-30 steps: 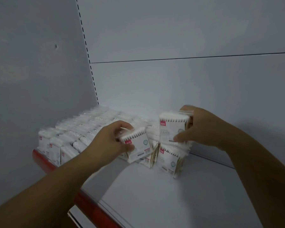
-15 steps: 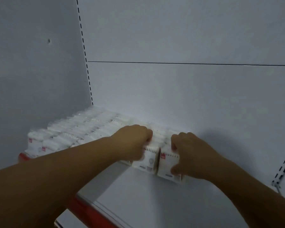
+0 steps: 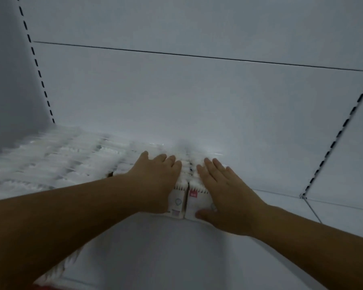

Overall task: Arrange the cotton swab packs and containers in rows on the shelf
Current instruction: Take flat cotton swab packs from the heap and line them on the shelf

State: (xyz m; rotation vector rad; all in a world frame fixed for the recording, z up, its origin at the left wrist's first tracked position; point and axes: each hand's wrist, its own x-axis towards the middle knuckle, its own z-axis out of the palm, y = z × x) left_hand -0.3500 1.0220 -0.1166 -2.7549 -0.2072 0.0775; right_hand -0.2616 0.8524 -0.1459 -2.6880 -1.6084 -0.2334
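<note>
While left hand (image 3: 155, 182) rests, right hand (image 3: 225, 195) presses packs (image 3: 195, 198).

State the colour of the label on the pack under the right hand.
Red label, seen in head view.

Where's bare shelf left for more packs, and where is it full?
Crowded: white cotton swab packs fill the rows left of the left hand. Free: white metal shelf right of the right hand, up to the grey back panel; also the strip before the packs, between the forearms.
</note>
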